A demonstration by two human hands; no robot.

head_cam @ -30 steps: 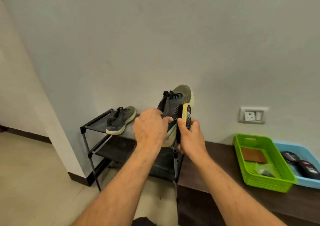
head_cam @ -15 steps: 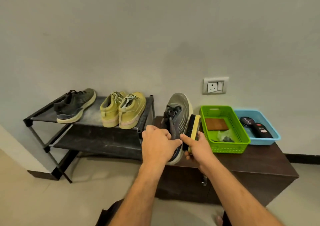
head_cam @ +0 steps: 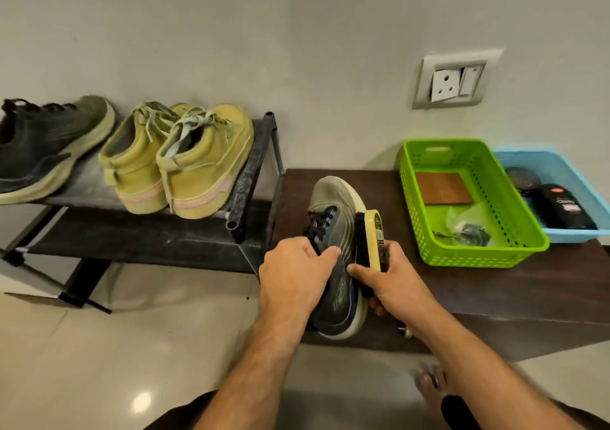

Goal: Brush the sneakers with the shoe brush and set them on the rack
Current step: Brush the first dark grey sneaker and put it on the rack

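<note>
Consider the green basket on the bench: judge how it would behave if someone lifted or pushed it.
The green basket looks like thin perforated plastic, so it is probably light and may flex a little. It holds only a brown pad and a small bag, so a push would likely slide it across the smooth bench. Its wide base makes tipping unlikely.

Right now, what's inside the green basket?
In the green basket: a flat brown rectangular piece toward the back, and a clear plastic bag of small dark items at the front. The bag's contents are too small to identify. The near wall hides the front floor strip.
</note>
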